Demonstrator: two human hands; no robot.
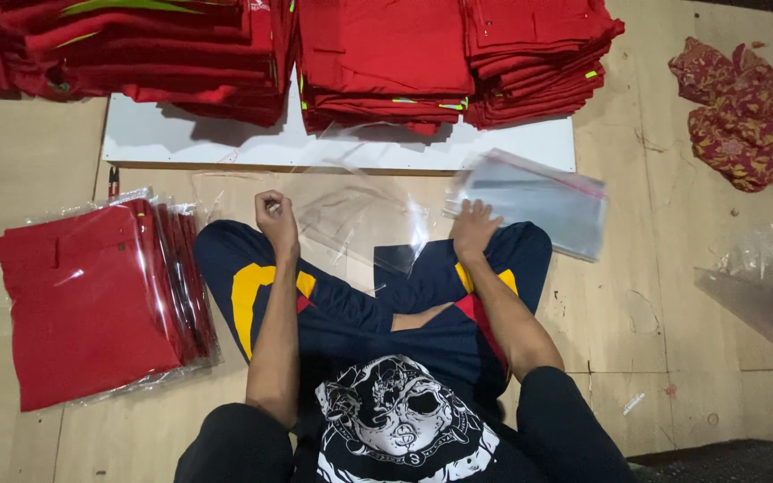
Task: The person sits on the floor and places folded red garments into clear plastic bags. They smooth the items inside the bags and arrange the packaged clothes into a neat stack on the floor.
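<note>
I sit cross-legged on the floor. My left hand (276,221) is closed on the edge of a clear plastic bag (355,219) that lies spread over my knees. My right hand (474,228) rests flat with fingers spread on the near edge of a stack of empty clear bags with a red seal strip (539,201). Ahead lie piles of folded red garments (386,54) on a white board (225,143). At my left sits a stack of red garments packed in clear bags (100,295).
A small red-handled tool (114,182) lies near the board's left corner. A crumpled red patterned cloth (740,98) is at the far right, and loose clear plastic (762,286) lies on the wooden floor to the right.
</note>
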